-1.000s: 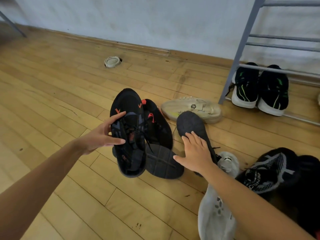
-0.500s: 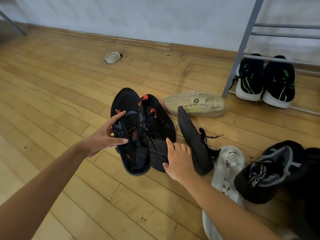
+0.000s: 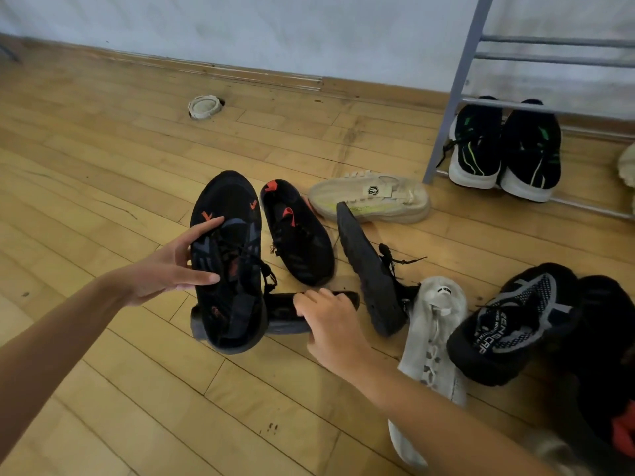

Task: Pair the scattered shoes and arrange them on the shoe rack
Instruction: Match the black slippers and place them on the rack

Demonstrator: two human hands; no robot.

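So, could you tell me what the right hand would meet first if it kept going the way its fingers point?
Its fingers point up and left, and the right hand already rests on a dark shoe lying on the floor. Just beyond is the black-and-red shoe held by the left hand; depth is unclear.

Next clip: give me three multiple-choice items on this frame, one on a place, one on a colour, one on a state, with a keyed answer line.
1. Where does the black pair with green accents sit?
A. Bottom tier of the shoe rack
B. Mid-floor
C. Top tier

2. What accent colour marks the black shoe in the left hand?
A. Green
B. Orange-red
C. Yellow

3. How does the beige shoe lie?
A. Upright
B. Sole up
C. On its side

Answers: 1 A, it rests on the lowest rails; 2 B, chevrons on the toe; 3 C, its side faces up.
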